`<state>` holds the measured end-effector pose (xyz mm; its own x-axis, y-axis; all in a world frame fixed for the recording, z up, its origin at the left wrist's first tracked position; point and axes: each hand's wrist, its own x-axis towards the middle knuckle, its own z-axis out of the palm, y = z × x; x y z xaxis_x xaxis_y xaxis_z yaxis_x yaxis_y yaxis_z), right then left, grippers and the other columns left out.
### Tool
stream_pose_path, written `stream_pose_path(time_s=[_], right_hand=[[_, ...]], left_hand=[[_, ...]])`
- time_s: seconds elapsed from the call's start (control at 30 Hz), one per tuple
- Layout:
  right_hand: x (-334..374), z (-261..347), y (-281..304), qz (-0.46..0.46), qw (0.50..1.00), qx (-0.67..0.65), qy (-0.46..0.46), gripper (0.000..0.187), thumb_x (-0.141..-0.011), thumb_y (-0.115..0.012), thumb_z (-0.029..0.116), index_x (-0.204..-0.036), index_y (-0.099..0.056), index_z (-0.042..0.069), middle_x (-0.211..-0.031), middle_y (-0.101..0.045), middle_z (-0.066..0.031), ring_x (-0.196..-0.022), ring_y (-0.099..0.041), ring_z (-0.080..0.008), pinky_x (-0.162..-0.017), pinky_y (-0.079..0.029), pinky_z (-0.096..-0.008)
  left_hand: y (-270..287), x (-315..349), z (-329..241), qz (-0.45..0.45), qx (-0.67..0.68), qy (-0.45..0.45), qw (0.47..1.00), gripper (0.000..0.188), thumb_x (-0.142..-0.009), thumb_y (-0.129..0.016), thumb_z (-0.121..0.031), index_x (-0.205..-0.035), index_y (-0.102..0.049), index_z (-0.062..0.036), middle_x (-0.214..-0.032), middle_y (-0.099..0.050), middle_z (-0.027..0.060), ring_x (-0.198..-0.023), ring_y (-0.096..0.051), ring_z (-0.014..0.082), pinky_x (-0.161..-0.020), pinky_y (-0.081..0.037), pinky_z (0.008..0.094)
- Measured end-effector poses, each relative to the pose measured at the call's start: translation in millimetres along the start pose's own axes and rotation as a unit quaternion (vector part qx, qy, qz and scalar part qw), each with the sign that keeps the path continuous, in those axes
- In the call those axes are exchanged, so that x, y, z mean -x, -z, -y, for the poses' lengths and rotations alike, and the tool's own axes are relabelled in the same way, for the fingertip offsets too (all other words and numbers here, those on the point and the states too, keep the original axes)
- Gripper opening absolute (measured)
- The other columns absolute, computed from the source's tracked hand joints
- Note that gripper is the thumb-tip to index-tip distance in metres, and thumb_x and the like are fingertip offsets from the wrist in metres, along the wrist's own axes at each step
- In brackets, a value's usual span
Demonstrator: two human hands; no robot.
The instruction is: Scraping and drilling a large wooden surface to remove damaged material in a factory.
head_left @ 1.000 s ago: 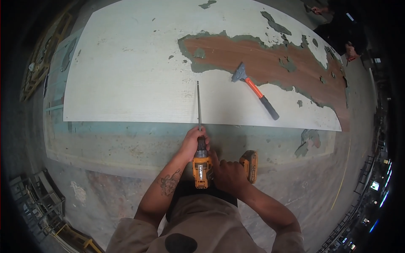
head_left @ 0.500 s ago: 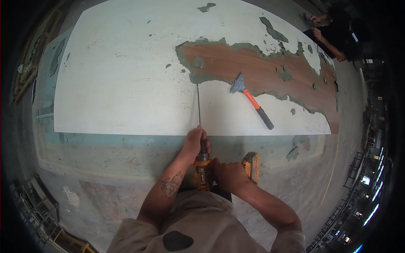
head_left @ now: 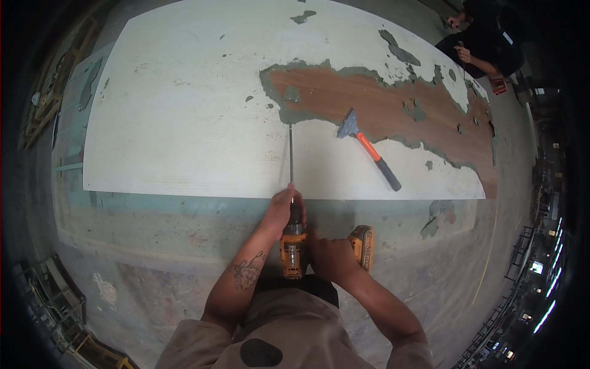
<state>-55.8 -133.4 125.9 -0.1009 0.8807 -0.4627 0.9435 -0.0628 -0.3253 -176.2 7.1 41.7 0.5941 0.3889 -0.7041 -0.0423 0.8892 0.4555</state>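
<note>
A yellow-and-black cordless drill (head_left: pixel 292 255) lies sideways in front of me, its battery (head_left: pixel 363 247) out to the right. My right hand (head_left: pixel 333 258) is closed round its handle, most of which is hidden. Ahead of it my left hand (head_left: pixel 281 208) wraps the long thin metal bit (head_left: pixel 291 154) close to the chuck. The bit's far tip reaches the lower-left edge of the bare brown patch (head_left: pixel 344 89) on the white panel (head_left: pixel 184 135). Right of the bit, a scraper (head_left: pixel 367 147) with a grey head and orange-and-black handle rests on the panel, untouched.
Greenish peeled coating rims the brown patch, with loose flakes (head_left: pixel 399 48) about the panel. Below the panel lies a larger pale green board (head_left: pixel 153 224). At the far right corner a person in dark clothes (head_left: pixel 488 43) works with both hands.
The view has shifted slightly, so the panel sits a little further right and down. My grip on drill and bit looks the same. The other person's hands have moved a little.
</note>
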Motion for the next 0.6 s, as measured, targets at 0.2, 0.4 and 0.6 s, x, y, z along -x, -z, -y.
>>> stream_pose_path(time_s=[0.2,0.4,0.6], right_hand=[[19,5,-10,0.058,0.998,-0.027,-0.020,0.052,-0.080,-0.069,0.020,-0.124,-0.050,-0.002,-0.075,-0.071,-0.0179,-0.066,-0.072,-0.0375,-0.059,-0.057,-0.0476],[-30,-3,43,0.085,0.996,-0.002,-0.024,0.045,-0.082,-0.068,0.018,-0.120,-0.052,0.000,-0.079,-0.072,-0.0183,-0.071,-0.073,-0.0376,-0.063,-0.059,-0.0486],[-20,10,75,0.072,0.997,0.007,-0.016,0.037,-0.084,-0.070,0.023,-0.111,-0.053,0.003,-0.069,-0.069,-0.0126,-0.062,-0.071,-0.0346,-0.053,-0.056,-0.0474]], left_hand=[[-1,21,32,-0.014,0.006,-0.013,1.000,0.046,-0.107,-0.048,-0.050,-0.092,-0.056,-0.0067,-0.073,-0.063,0.0091,-0.057,-0.061,0.0211,-0.057,-0.055,0.0354],[-1,-15,-31,0.005,-0.111,0.074,0.991,0.032,-0.093,-0.073,-0.027,-0.074,-0.058,-0.0061,-0.070,-0.064,0.0065,-0.056,-0.059,0.0177,-0.058,-0.052,0.0334],[-8,30,-40,-0.020,-0.030,0.025,0.999,0.027,-0.099,-0.068,-0.028,-0.097,-0.061,-0.0020,-0.085,-0.069,0.0091,-0.075,-0.069,0.0184,-0.067,-0.055,0.0319]])
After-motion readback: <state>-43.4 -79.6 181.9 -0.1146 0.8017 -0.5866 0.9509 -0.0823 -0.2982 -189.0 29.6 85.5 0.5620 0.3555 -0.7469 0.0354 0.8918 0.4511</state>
